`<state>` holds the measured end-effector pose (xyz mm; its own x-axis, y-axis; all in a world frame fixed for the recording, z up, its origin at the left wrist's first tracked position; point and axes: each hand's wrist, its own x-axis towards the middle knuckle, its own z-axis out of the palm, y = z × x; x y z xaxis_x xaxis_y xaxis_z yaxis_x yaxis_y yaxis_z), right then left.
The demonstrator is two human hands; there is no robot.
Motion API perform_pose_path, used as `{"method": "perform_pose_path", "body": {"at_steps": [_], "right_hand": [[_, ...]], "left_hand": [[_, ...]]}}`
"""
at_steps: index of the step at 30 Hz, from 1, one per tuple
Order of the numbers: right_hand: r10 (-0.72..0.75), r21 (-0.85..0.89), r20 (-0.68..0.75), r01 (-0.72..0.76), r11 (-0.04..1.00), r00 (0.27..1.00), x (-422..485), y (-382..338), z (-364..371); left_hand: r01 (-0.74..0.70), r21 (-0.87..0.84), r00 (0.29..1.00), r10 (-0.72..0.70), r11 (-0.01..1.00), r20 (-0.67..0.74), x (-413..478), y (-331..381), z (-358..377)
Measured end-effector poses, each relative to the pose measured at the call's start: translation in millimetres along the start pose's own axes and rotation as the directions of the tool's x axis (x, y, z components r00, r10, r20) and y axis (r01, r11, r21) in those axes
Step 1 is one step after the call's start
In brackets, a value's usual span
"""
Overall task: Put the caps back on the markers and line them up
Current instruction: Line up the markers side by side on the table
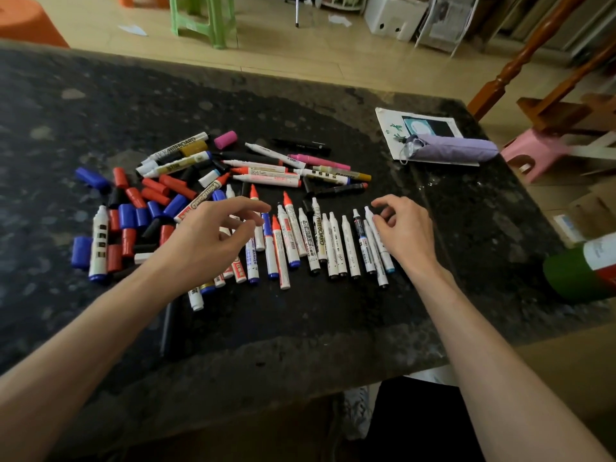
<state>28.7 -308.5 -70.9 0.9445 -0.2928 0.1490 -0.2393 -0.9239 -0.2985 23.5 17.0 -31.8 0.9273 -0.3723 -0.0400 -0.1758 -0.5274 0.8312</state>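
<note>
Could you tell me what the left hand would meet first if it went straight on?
Probably the red-tipped marker in the row of markers, just beyond the left hand; the hand's height above it is unclear.

"WHITEBOARD" runs along a white marker [180, 147] at the upper left of the pile. A tilted marker [202, 197] reads "WhiteBoard" in red. In the row, one barrel [319, 235] shows "HITEBOARD" and another [252, 255] "BOARD MARKER".

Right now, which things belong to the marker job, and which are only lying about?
Job: markers, loose caps.
Lying about: paper, purple umbrella, green bottle, pink stool.
</note>
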Motion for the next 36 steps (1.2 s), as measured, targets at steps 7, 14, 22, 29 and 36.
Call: {"method": "perform_pose_path", "body": {"at_steps": [7, 14, 22, 29, 36], "right_hand": [[-0.130, 0.130, -0.058, 0.137, 0.982, 0.990, 14, -49, 18], [-0.091, 0.144, -0.038, 0.096, 0.985, 0.995, 39, -85, 50], [0.056, -0.041, -0.071, -0.059, 0.997, 0.996, 40, -106, 56], [0.008, 0.628, 0.413, -0.291, 0.721, 0.911, -13, -133, -1], [-0.230, 0.737, 0.510, -0.283, 0.614, 0.829, -74, -135, -7]], "left_hand": [[0.022, -0.006, 1.000, -0.022, 1.000, -0.010, -6, -5, -11], [0.036, -0.001, 0.999, -0.036, 0.999, -0.017, -12, -6, -19], [0.043, 0.031, 0.998, -0.042, 0.999, -0.037, -15, -10, -26], [0.101, -0.049, 0.995, -0.102, 0.994, -0.014, -9, -10, -14], [0.220, -0.222, 0.967, -0.243, 0.950, -0.081, -1, -2, 12]]}}
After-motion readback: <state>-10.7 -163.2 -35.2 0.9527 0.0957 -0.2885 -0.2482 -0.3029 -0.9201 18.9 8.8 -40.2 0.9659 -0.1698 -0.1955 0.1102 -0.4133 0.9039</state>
